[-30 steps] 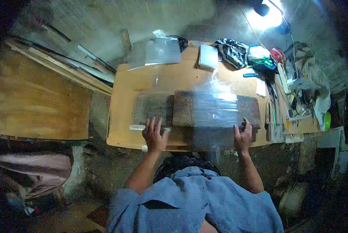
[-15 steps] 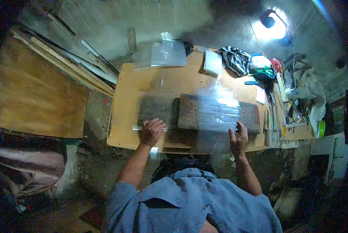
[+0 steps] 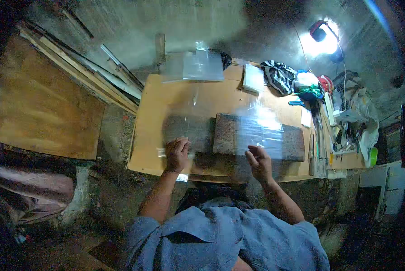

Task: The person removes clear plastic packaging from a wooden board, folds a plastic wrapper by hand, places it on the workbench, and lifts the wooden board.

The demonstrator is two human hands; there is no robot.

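Two dark rough boards, a left one (image 3: pixel 202 128) and a right one (image 3: pixel 225 134), lie on the wooden table (image 3: pixel 150 104). Shiny clear plastic film (image 3: pixel 263 131) covers part of the right board and hangs towards the front edge. Another thin clear sheet lies over the left board. At that board's front edge is my left hand (image 3: pixel 177 153), its fingers curled together; whatever they pinch is too thin to make out. My right hand (image 3: pixel 259 162) is over the film's front part, thumb and fingers apart, with nothing seen between them.
Clear plastic sheets (image 3: pixel 202 67) lie at the table's back left. Beside them are a white stack (image 3: pixel 253 79), a striped bag (image 3: pixel 278 77) and a blue-handled tool (image 3: pixel 296 103). Tools crowd the right edge near a green round object (image 3: pixel 373 156). A bright lamp (image 3: pixel 322 38) shines above.
My right hand has moved left, from the right board's front right to over the film. The fingers of my left hand, spread earlier, have curled in. The whole view has shifted slightly.
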